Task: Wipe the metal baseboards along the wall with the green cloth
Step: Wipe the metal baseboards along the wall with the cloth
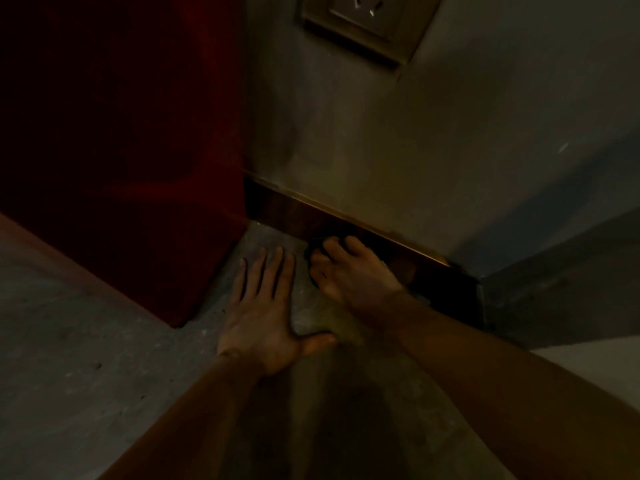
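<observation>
The scene is dim. A dark, shiny metal baseboard [287, 211] runs along the foot of the wall from the red panel down to the right corner. My right hand [349, 271] presses a dark cloth [313, 247] against the baseboard's lower edge; only a small bunched part of the cloth shows past my fingers, and its colour is hard to tell. My left hand [263, 306] lies flat on the floor just left of it, fingers spread, holding nothing.
A tall dark red panel [121, 150] stands at the left, meeting the wall at a corner. A wall socket plate [367, 22] sits high on the grey wall. The floor [86, 341] is speckled grey stone. Another wall face [554, 282] juts out at right.
</observation>
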### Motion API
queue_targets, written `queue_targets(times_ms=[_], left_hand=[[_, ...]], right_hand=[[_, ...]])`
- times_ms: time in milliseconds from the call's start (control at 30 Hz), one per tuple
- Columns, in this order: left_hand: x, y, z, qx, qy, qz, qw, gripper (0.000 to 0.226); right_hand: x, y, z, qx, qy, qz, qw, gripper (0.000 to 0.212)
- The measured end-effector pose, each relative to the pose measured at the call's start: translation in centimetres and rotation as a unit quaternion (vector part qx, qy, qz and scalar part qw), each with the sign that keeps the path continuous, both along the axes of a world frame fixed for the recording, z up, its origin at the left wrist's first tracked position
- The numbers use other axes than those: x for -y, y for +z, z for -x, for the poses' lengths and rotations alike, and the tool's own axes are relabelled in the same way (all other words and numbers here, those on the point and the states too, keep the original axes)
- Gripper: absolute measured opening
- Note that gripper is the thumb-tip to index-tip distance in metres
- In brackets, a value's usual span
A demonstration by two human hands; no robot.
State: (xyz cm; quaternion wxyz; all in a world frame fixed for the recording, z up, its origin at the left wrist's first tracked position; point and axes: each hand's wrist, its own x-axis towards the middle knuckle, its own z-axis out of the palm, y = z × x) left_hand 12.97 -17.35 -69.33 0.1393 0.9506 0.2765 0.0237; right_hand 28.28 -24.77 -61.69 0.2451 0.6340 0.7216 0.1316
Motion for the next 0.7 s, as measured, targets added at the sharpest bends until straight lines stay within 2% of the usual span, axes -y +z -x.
queue_targets(times_ms=[133,300,400,500,600,700], left_hand=[[-0.1,0.0,0.2,0.01,-0.008,0.004,1.0,0.134],[-0.1,-0.1,0.3,0.019,-0.006,0.011,1.0,0.134],[-0.2,-0.2,0.1,0.021,-0.008,0.01,1.0,0.133],[0.2,1.0,-0.8,0.039,-0.027,0.004,0.999,0.132],[0.8,1.7,-1.3,0.031,-0.042,0.002,0.999,0.132],[1.5,2.0,-1.4,0.02,-0.053,0.004,0.998,0.134]], right_hand=[[0.9,0.1,-0.5,0.003,-0.014,0.029,0.999,0.03],[3.1,0.4,-1.3,-0.006,-0.038,0.045,0.998,0.043],[4.3,0.4,-1.8,0.013,-0.042,0.036,0.998,0.03],[6.1,1.9,-2.5,0.027,-0.069,0.016,0.997,0.029],[7.8,2.8,-2.0,0.044,-0.139,0.053,0.988,0.019],[9.1,2.7,-1.2,0.017,-0.231,0.097,0.968,0.027]])
